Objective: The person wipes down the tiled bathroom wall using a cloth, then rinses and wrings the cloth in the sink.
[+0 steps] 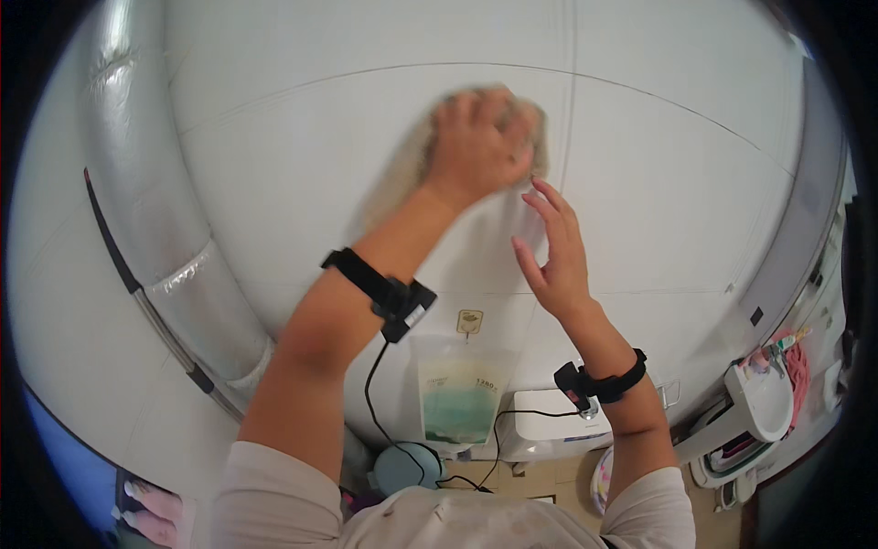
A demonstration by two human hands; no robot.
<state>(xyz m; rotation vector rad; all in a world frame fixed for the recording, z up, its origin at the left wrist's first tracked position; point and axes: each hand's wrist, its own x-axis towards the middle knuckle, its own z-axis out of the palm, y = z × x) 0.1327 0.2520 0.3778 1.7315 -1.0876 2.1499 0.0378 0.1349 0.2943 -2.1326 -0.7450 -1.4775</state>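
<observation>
My left hand, slightly blurred, presses a beige-grey cloth against the white tiled wall. Part of what it holds is hidden under the palm and fingers. Just below and to the right, my right hand is raised with its fingers apart and holds nothing. Its fingertips are close to the cloth's lower edge; whether they touch it I cannot tell. Each forearm wears a black strap with a small device, the left one and the right one, with thin black cables running down.
A silver-wrapped pipe runs down the left side, with a thin pole beside it. Below hangs a clear pouch of blue-green liquid under a small hook. Nearby are a white tank-like box, a blue round lid and a sink.
</observation>
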